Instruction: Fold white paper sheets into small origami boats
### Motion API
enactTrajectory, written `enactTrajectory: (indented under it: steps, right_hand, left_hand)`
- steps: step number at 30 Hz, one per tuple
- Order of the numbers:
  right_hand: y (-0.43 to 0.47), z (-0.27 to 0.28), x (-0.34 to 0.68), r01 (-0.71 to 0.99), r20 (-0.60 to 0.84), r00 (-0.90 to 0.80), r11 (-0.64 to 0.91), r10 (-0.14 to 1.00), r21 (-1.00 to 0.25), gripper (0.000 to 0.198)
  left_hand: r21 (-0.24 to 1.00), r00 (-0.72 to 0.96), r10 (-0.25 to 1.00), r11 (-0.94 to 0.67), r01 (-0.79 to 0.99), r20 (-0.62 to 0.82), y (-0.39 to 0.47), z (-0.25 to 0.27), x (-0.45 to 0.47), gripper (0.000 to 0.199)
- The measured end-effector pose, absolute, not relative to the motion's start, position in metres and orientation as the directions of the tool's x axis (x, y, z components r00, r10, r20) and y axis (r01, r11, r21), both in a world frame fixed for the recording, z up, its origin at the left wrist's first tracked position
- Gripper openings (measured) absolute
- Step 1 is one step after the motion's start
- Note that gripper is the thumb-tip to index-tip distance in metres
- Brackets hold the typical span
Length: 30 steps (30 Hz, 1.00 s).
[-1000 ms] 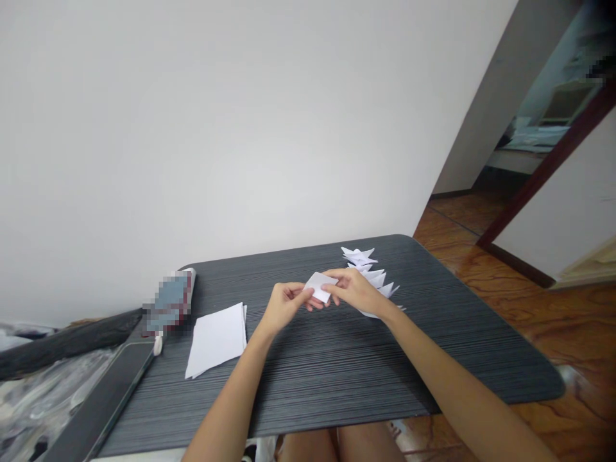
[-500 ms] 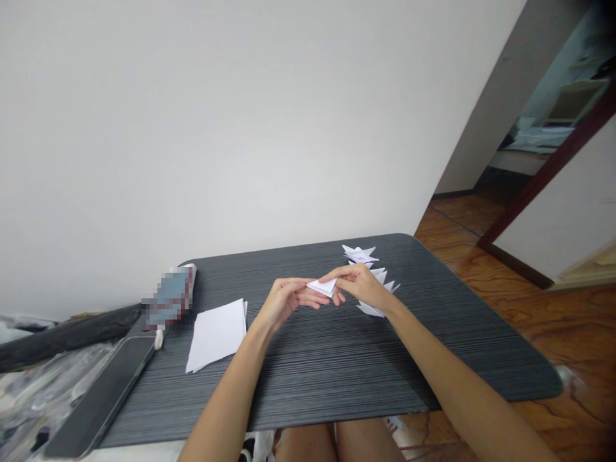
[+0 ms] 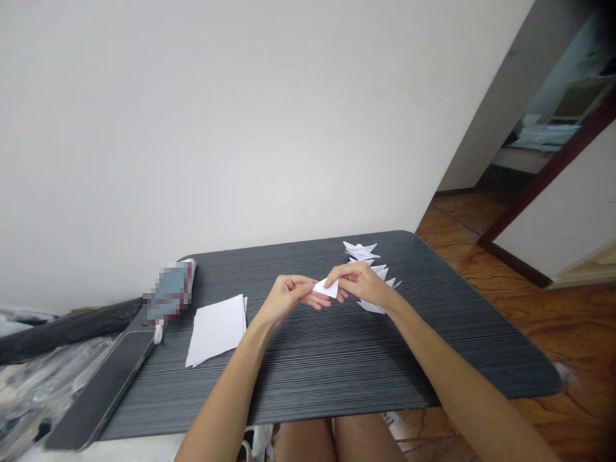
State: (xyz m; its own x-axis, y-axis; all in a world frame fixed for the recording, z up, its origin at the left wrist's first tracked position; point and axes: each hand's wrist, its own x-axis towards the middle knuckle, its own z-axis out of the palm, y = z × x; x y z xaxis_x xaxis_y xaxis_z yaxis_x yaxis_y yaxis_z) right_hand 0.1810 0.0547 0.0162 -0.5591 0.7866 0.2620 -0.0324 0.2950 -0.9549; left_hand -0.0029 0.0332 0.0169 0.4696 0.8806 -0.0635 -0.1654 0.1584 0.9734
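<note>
A small folded piece of white paper (image 3: 327, 288) is held between my two hands above the middle of the table. My left hand (image 3: 290, 296) pinches its left corner between thumb and fingers. My right hand (image 3: 359, 282) grips its right side, thumb and forefinger on top. Behind and under the right hand lie several folded white paper boats (image 3: 360, 251), in a rough row and partly hidden by that hand. To the left of my left forearm rests a stack of white paper sheets (image 3: 217, 328).
The dark table (image 3: 337, 378) has ribbed grain and rounded corners, with a white wall (image 3: 289, 128) behind it. A blurred-out blue and red item (image 3: 168, 292) sits at the left edge, near a dark flat panel (image 3: 103, 388). Plastic-wrapped things (image 3: 38, 385) lie farther left.
The folded paper has turned in my hands and now shows a flat triangular face. My left fingers have closed further on its left corner. The view has shifted slightly.
</note>
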Motion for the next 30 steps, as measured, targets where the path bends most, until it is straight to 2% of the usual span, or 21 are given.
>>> enactTrajectory:
  steps: [14,19,24,27,30]
  right_hand:
    - [0.0586,0.0129,0.1856,0.053,0.393,-0.609,0.53,0.689,-0.847,0.028]
    - [0.0558,0.0178,0.1847,0.029,0.319,-0.588,0.413,0.744,-0.91,0.026]
    - [0.0567,0.018,0.1791,0.136,0.17,-0.429,0.25,0.887,-0.959,0.024]
    - [0.0591,0.0157,0.177,0.16,0.165,-0.391,0.243,0.905,-0.957,0.013]
    - [0.0614,0.014,0.1781,0.161,0.184,-0.388,0.263,0.903,-0.951,0.014]
  left_hand:
    - [0.986,0.474,0.88,0.106,-0.128,-0.033,0.0363,0.0088,0.0015,0.037]
    - [0.999,0.418,0.907,-0.04,-0.034,0.051,0.0353,0.0082,0.0044,0.036]
    - [0.947,0.318,0.924,-0.275,0.165,0.212,0.0295,0.0089,0.0064,0.03]
    - [0.883,0.331,0.899,-0.383,0.273,0.287,0.0276,0.0081,0.0059,0.028]
    - [0.858,0.352,0.888,-0.41,0.311,0.297,0.0277,0.0073,0.0049,0.029]
